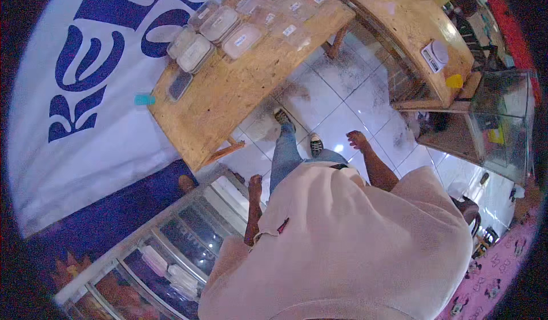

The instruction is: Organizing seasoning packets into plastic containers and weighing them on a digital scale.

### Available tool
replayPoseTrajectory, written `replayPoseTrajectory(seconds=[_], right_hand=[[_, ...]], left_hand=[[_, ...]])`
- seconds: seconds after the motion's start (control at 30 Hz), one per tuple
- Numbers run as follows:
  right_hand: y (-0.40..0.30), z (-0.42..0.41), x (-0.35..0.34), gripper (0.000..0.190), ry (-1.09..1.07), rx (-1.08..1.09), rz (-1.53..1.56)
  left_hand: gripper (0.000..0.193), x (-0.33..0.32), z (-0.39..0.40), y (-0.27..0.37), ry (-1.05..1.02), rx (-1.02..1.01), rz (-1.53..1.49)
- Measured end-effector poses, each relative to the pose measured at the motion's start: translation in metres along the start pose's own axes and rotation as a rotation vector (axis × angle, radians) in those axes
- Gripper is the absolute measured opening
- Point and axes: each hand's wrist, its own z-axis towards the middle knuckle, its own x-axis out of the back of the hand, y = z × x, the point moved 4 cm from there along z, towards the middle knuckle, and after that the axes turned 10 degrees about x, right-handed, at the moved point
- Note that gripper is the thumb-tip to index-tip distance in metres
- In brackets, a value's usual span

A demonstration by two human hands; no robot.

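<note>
My left hand (pixel 255 185) hangs beside my leg, near the end of a glass display case (pixel 201 204); its fingers look curled, and whether it holds anything small cannot be made out. Over the tiled floor, my right hand (pixel 358 141) is held out from my body with its fingers apart and nothing in it. In front of me stands a wooden table (pixel 239 93) bearing several lidded plastic containers (pixel 193 53) and flat clear packs with labels (pixel 295 7). A dark-looking container (pixel 180 85) lies near the table's left end.
A digital scale (pixel 435 56) and a yellow object (pixel 454 81) rest on a curved wooden counter (pixel 406 16) at the right. Beyond it stands a glass case (pixel 503 123). A teal object (pixel 144 100) is by the table's left corner, before a printed banner (pixel 107 118). White tiles (pixel 327 93) cover the floor.
</note>
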Motion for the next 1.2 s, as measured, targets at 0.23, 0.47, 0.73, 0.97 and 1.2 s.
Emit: replayPoseTrajectory(seconds=[0.23,0.47,0.73,0.97,1.2], right_hand=[[-0.104,0.039,-0.07,0.031,-0.095,0.168,-0.175],[-0.247,0.095,-0.154,0.033,-0.257,0.352,-0.487],[-0.35,0.153,-0.197,0.037,-0.216,0.449,-0.121],[-0.418,0.223,-0.254,0.054,-0.137,0.581,-0.404],[-0.444,0.248,-0.297,0.042,0.034,0.809,-0.697]], left_hand=[[0.028,0.073,0.08,0.161,0.438,-0.353,-0.229],[0.031,0.128,0.213,0.206,0.331,-0.34,-0.897],[0.038,0.199,0.271,0.324,0.255,-0.25,-0.684],[0.043,0.197,0.364,0.341,0.43,-0.455,-0.242],[0.04,0.213,0.374,0.383,0.228,-0.457,-0.509]])
